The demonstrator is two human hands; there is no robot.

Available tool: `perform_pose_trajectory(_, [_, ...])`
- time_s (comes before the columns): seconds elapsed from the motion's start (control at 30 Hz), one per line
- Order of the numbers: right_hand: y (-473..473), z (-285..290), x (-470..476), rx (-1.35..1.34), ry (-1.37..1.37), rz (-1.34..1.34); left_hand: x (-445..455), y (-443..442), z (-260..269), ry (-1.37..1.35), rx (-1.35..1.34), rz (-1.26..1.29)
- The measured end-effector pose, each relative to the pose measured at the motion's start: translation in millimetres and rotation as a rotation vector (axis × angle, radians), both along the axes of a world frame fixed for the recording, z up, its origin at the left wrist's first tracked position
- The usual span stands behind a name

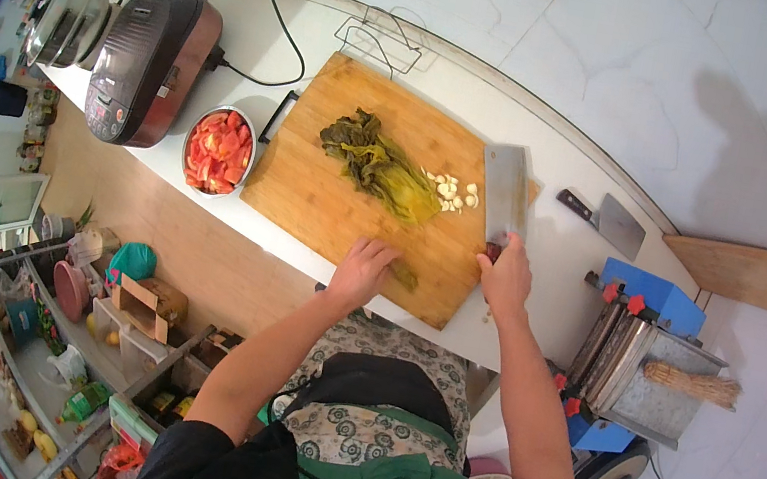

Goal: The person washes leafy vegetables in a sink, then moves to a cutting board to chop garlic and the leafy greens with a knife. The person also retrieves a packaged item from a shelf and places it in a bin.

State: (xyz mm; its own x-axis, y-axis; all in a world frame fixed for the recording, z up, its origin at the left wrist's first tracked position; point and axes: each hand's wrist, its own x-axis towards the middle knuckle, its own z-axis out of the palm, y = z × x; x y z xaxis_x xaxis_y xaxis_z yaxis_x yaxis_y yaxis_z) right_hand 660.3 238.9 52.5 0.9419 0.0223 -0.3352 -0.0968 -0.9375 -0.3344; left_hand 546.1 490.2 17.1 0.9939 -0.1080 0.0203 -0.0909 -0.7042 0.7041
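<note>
My right hand [508,276] grips the dark handle of a broad Chinese cleaver [510,185], whose blade lies over the right edge of a wooden cutting board [312,212]. On the near part of the board, the fingers of my left hand [361,274] rest at a small piece of pickled greens [405,275]; whether they pinch it I cannot tell. A larger bunch of pickled mustard greens [387,172] lies mid-board, leafy end to the upper left. Peeled garlic cloves [451,191] sit between that bunch and the cleaver.
A metal bowl of cut tomatoes [219,151] stands left of the board, beside a rice cooker [154,64]. A second cleaver [607,220] lies to the right. A blue-ended pasta machine [630,357] stands nearer. A wire rack [378,44] sits behind the board. Shelves [65,369] hold goods lower left.
</note>
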Motion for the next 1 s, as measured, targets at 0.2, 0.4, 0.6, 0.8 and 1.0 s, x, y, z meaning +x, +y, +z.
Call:
perform_pose_trajectory(0.2, [4,3,10,-0.113,0.058,-0.024,22,11,15,0.307,-0.184,-0.049])
perform_pose_trajectory(0.4, [4,57,-4,0.084,-0.041,-0.115,28,32,-9,0.847,-0.548,0.136])
perform_pose_trajectory(0.6, [-2,82,-78,0.448,0.075,-0.212,25,35,-6,0.613,-0.269,0.097])
perform_pose_trajectory(0.8, [8,75,-120,0.496,0.279,-0.199,30,40,16,0.451,-0.160,0.238])
perform_pose_trajectory(1.0, [7,65,-124,0.364,0.394,-0.138,37,56,-6,-0.074,0.088,-0.028])
